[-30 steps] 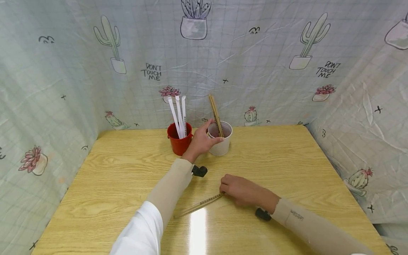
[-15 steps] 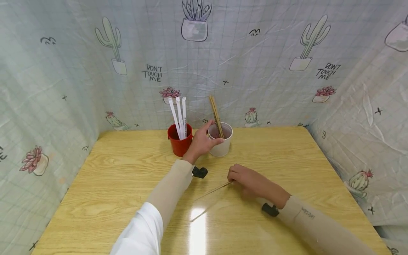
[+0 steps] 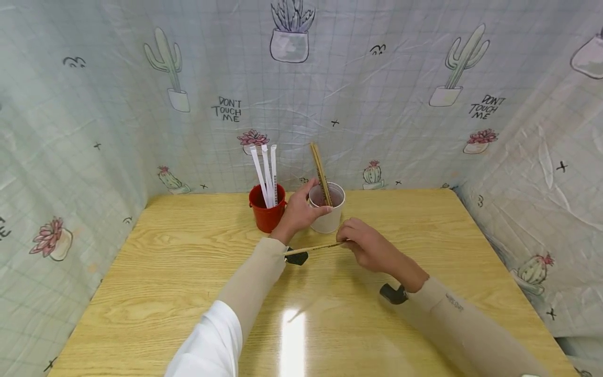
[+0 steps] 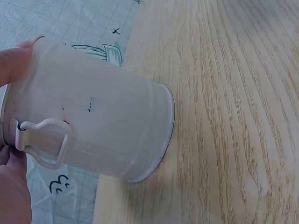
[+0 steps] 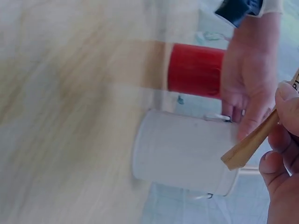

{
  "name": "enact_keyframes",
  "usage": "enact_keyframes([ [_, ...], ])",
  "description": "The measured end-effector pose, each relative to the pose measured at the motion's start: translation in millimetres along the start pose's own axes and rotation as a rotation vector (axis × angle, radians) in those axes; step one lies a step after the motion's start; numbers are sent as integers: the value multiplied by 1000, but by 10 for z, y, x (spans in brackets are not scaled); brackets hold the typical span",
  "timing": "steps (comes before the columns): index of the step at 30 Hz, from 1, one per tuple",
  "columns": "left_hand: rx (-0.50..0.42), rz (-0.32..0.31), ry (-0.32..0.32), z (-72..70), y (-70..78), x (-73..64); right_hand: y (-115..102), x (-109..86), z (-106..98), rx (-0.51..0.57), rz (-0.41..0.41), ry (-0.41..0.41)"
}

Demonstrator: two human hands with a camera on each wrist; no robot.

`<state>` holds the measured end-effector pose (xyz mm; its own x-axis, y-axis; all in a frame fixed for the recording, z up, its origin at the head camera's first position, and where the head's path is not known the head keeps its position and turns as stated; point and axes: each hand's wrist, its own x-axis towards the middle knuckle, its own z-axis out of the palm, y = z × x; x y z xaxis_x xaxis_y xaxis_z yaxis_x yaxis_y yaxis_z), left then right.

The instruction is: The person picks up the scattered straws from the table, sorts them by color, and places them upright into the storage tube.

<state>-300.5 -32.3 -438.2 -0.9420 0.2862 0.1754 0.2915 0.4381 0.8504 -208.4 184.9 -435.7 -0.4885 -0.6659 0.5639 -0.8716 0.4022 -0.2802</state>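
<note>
In the head view my left hand (image 3: 300, 209) grips the rim of a small white bucket (image 3: 326, 223), thumb on the near side. Two or more slim brown paper-wrapped straws (image 3: 321, 170) lean up out of that bucket. My right hand (image 3: 369, 246) pinches another brown paper-wrapped straw (image 3: 314, 248), raised just in front of the bucket and pointing left across my left wrist. Its flat, folded end (image 5: 238, 156) shows in the right wrist view. The left wrist view has the bucket's handle loop (image 4: 49, 140) below the thumb, and its base stands on the wooden table (image 4: 233, 116).
Left of my left hand stands a red bucket (image 3: 267, 220) with several white paper-wrapped straws (image 3: 266, 175). Behind the table hangs a cactus-print cloth (image 3: 400, 120), which also encloses both sides. A bright reflection lies on the near tabletop.
My right hand has lifted the brown paper-wrapped straw off the table and carried it forward, close to the white bucket. My left hand stays on the bucket.
</note>
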Motion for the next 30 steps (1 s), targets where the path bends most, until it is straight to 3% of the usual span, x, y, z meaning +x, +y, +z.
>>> enact_keyframes([
  [3, -3, -11, -7, -4, 1, -4, 10, 96, -32, 43, 51, 73],
  [10, -16, 9, 1, -22, -7, 11, 116, 376, -88, 165, 210, 328],
  [16, -8, 8, -9, -12, -13, 22, 241, 573, -43, 245, 347, 468],
  [21, -16, 30, -8, -6, -11, 21, 333, 681, 7, 235, 427, 500],
  [30, -6, 5, -20, -22, -13, 8, 519, 733, 121, 222, 582, 441],
])
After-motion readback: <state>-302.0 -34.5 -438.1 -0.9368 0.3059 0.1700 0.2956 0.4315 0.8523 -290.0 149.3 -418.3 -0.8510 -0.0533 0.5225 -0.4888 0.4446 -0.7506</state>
